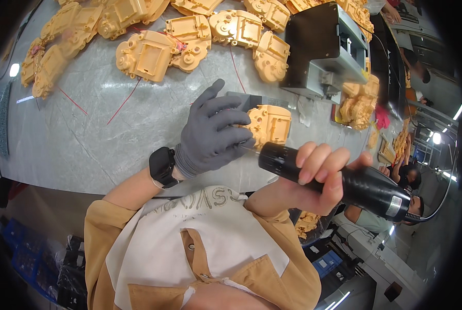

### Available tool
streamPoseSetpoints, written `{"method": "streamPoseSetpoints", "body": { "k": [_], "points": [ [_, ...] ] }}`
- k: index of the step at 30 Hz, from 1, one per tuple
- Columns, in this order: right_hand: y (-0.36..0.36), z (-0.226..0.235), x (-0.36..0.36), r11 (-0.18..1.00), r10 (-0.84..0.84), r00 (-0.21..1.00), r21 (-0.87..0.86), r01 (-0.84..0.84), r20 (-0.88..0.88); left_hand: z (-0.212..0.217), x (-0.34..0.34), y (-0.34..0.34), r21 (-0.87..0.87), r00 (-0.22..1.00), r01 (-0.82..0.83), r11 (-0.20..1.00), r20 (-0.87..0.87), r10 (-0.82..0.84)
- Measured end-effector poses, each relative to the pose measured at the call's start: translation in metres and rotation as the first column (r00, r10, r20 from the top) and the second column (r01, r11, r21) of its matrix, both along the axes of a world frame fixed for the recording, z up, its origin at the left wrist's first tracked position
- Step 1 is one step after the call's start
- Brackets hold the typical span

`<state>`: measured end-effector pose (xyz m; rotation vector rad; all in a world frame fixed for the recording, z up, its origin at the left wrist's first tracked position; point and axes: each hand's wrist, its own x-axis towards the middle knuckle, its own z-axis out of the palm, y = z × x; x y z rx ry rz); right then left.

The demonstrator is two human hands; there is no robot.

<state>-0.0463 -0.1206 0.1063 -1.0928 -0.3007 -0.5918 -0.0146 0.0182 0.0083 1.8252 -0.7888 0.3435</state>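
A yellow plastic housing [272,124] with a square recess sits against a grey block [267,101] on the table in front of me. My left hand [210,132], in a grey glove, lies at the housing's left edge. Its thumb and forefinger are pressed together there, and what they pinch is hidden; the little finger sticks up. My bare right hand [321,175] is wrapped round a black electric screwdriver [365,188], held almost level. The thin bit points left at the gloved fingertips, below the housing's left corner.
More yellow housings [148,56] lie along the table's far side, some with thin red wires [125,103]. A black-and-grey machine [318,57] stands at the back right, with stacked yellow parts [357,108] beside it. The screwdriver's cord [437,209] runs off right. Other people are on the right.
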Motion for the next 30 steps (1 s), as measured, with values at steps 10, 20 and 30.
{"method": "streamPoseSetpoints", "body": {
  "k": [10,20,30],
  "points": [
    [0.013,-0.001,0.001,0.992,-0.114,0.993,-0.044,0.114,0.003,0.007,0.002,0.003,0.021,0.999,-0.037,0.999,-0.034,0.038],
    [0.010,0.003,-0.002,0.993,-0.114,0.993,-0.018,0.114,0.028,0.007,-0.002,0.000,-0.001,0.993,-0.094,0.996,-0.072,0.093],
    [0.000,0.001,-0.001,0.989,-0.144,0.989,0.028,0.142,0.044,0.005,0.000,0.004,0.041,1.000,0.015,0.999,0.022,-0.016]
  ]
}}
